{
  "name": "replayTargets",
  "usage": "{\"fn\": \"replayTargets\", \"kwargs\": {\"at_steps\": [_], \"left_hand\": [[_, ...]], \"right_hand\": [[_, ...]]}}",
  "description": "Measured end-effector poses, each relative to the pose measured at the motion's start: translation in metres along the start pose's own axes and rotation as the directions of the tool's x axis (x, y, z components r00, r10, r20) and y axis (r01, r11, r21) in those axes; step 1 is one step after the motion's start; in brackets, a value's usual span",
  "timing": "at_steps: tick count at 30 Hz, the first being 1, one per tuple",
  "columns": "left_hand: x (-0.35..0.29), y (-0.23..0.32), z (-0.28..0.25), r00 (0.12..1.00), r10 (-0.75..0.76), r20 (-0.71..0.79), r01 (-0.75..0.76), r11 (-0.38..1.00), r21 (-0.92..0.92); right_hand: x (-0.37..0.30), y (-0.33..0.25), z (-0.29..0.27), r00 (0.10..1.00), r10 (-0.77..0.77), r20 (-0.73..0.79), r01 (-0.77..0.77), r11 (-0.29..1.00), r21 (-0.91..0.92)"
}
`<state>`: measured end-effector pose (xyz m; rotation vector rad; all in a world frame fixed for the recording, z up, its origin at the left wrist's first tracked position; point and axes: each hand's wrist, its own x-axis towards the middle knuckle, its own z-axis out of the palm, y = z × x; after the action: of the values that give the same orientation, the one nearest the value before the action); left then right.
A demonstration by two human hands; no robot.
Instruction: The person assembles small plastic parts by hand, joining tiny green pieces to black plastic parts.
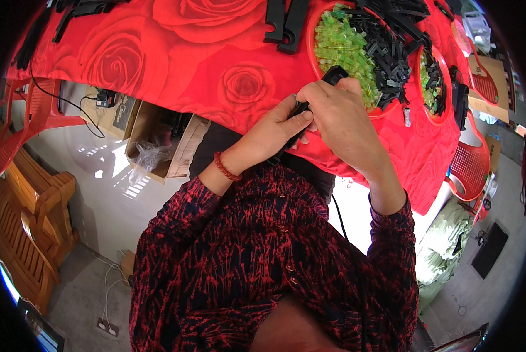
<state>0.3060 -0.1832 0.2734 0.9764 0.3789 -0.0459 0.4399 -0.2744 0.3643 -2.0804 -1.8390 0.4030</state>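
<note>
A long black plastic piece [334, 74] slants between my hands at the front edge of the table. My left hand [279, 128] is closed around its lower part, thumb on top. My right hand [339, 114] is closed over its upper part, fingers bent down; what the fingertips pinch is hidden. Just beyond my right hand lies a round red tray [311, 56]. In it are a heap of small yellow-green clear vials [345, 53] and a heap of small black plastic parts [386, 64]. Two similar long black pieces [286, 26] lie left of the tray.
A smaller red tray [447, 88] with vials and black parts stands at the right. A rose-patterned red cloth [245, 82] covers the table. Below its left edge is an open cardboard box [151, 135]. Red plastic chairs [471, 161] and a wooden bench [25, 223] stand around.
</note>
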Motion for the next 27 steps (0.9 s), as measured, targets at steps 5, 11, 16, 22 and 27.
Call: {"fn": "replayTargets", "kwargs": {"at_steps": [5,11,16,22,27], "left_hand": [[-0.001,0.005,0.009,0.999,-0.009,-0.05,0.011,0.999,0.036],[0.002,0.004,0.006,0.999,-0.019,-0.038,0.019,1.0,0.014],[0.005,0.003,-0.004,0.999,-0.035,-0.001,0.035,0.999,0.042],[-0.002,0.006,-0.018,0.973,0.04,0.226,-0.005,0.988,-0.152],[0.005,-0.002,-0.031,0.958,-0.071,0.278,0.174,0.914,-0.367]], "right_hand": [[0.0,-0.001,-0.004,1.0,0.0,0.012,0.0,0.998,-0.058],[-0.001,0.0,-0.001,0.996,0.089,0.009,-0.089,0.995,-0.041],[-0.003,0.003,0.006,0.989,0.135,-0.064,-0.136,0.991,-0.004],[-0.001,0.005,0.004,0.983,0.177,-0.05,-0.167,0.972,0.165],[0.003,0.0,0.001,0.986,0.169,-0.011,-0.164,0.968,0.188]]}}
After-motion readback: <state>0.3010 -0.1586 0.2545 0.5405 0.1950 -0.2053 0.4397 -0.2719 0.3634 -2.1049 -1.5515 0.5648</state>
